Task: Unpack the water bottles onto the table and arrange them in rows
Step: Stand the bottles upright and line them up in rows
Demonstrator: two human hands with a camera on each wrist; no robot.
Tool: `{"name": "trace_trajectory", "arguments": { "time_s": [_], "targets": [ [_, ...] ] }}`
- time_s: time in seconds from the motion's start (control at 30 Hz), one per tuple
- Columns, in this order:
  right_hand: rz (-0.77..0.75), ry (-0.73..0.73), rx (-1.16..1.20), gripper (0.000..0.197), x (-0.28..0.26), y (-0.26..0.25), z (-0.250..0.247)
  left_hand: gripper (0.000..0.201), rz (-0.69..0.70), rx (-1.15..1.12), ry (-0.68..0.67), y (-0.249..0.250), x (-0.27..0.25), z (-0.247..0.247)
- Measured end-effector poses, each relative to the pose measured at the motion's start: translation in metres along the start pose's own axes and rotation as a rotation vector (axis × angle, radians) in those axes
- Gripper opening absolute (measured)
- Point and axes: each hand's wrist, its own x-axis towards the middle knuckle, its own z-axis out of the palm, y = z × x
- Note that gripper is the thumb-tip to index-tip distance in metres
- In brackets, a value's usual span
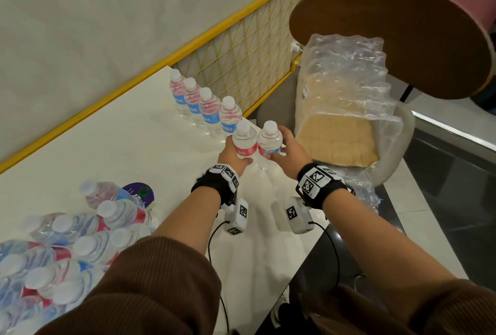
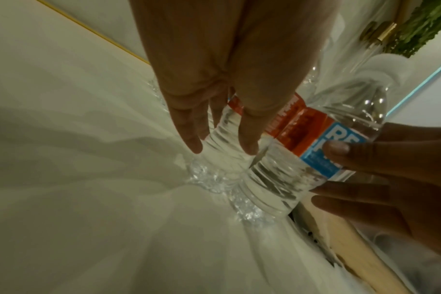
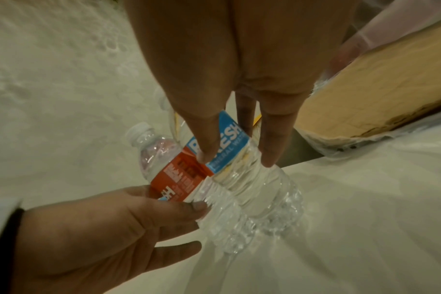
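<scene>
A white table (image 1: pixel 128 146) is seen beside a yellow-framed mesh fence (image 1: pixel 241 47), with a chair (image 1: pixel 402 39) bearing a plastic-wrapped pack (image 1: pixel 346 98) at its end. A torn pack of bottles (image 1: pixel 53 254) lies at the near left. Four bottles (image 1: pixel 206 109) are lined up along the far edge. Two more are held upright at the row's near end: the left bottle (image 1: pixel 244 142) is clasped by the left hand (image 1: pixel 232 155), the right bottle (image 1: pixel 269 141) by the right hand (image 1: pixel 291 155), fingers wrapped around each.
</scene>
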Motion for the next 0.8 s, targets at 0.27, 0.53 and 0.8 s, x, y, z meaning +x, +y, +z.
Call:
{"name": "trace_trajectory", "arguments": {
  "time_s": [0.27,0.53,0.8],
  "targets": [
    [-0.008,0.032,0.048,0.067,0.000,0.006,0.002,0.077,0.005,0.055,0.031,0.001,0.004,0.005],
    [-0.021,-0.034,-0.042,0.066,0.007,0.011,-0.009,0.060,0.012,-0.057,0.077,-0.011,0.001,0.012],
    [-0.016,0.008,0.011,0.064,0.005,0.016,-0.010,0.068,0.002,-0.101,0.018,-0.008,-0.001,0.019]
  ]
}}
